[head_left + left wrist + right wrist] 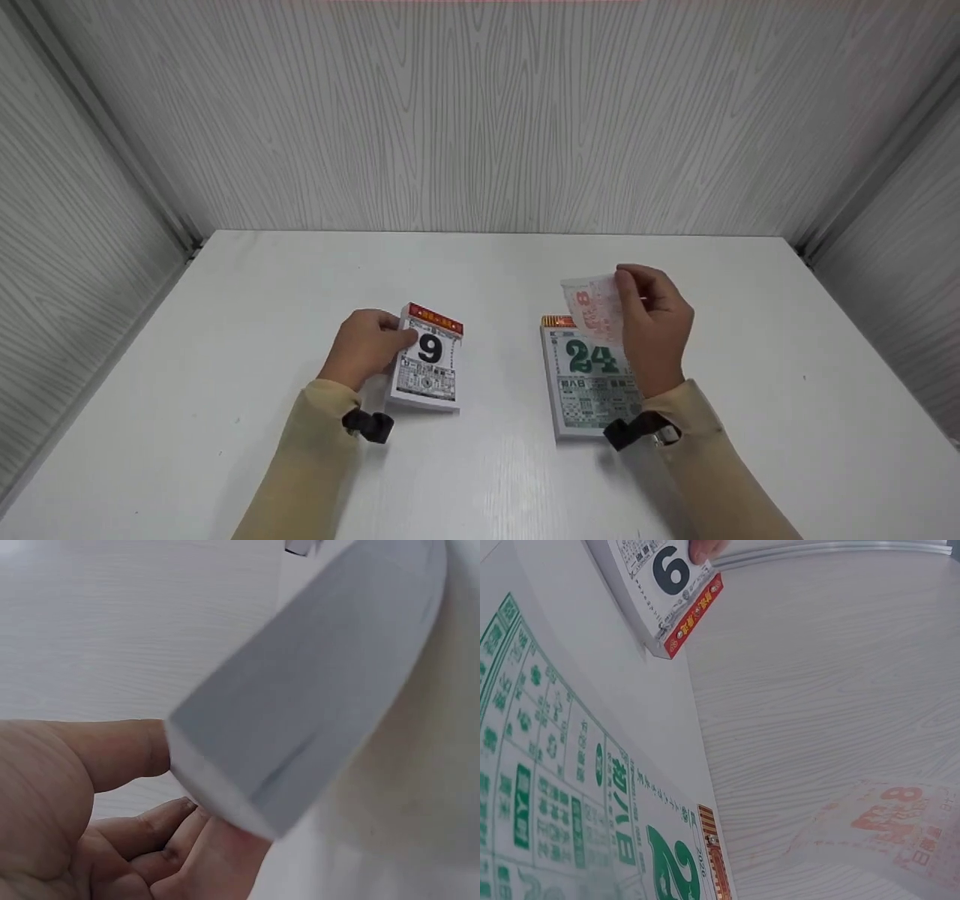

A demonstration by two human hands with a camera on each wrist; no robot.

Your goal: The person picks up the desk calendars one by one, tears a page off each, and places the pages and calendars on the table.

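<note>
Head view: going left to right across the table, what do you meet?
Left hand → small calendar showing 9 → large calendar showing 24 → right hand, which holds a red-printed page above the large calendar.

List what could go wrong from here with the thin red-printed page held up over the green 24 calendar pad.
1. The thin red-printed calendar page, pinched by the right hand, looks flimsy and may tear unevenly or crumple.
2. Nothing holds down the green-printed calendar pad showing 24, so pulling could shift or lift it on the white table.
3. The small calendar pad showing a black 9, tilted up in the left hand, might slip.
</note>
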